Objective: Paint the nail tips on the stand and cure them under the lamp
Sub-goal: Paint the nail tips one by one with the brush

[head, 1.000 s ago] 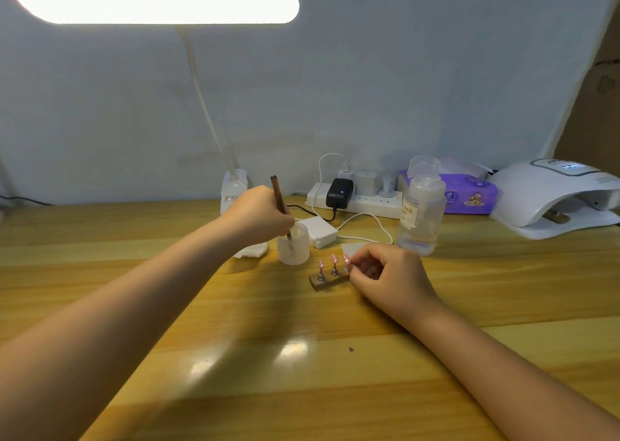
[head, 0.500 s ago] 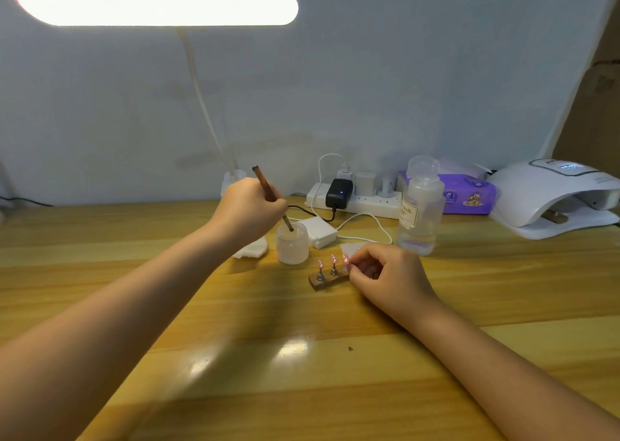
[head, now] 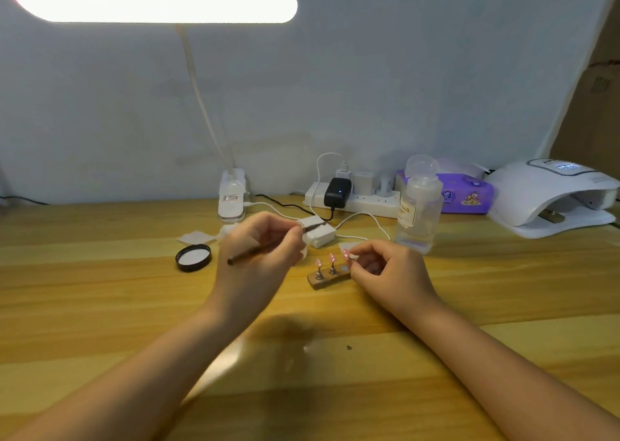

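A small wooden stand (head: 327, 279) lies on the table centre with two pink nail tips (head: 324, 262) upright on pegs. My right hand (head: 385, 273) pinches a third pink nail tip (head: 346, 253) on its peg, lifted just above the stand's right end. My left hand (head: 260, 252) grips a thin brown brush (head: 250, 253), held almost level, its tip pointing right towards the stand. The small cup is mostly hidden behind my left hand. The white curing lamp (head: 550, 195) stands at the far right.
A black jar lid (head: 193, 256) lies left of my left hand. Behind are a clear bottle (head: 417, 212), a power strip with chargers (head: 352, 199), a white adapter (head: 317, 231), a purple tissue pack (head: 466, 197) and the desk lamp's base (head: 231, 195).
My left hand lifted the brush out of the cup and swung it down and right towards the stand, turning it level. The right hand stayed at the stand.
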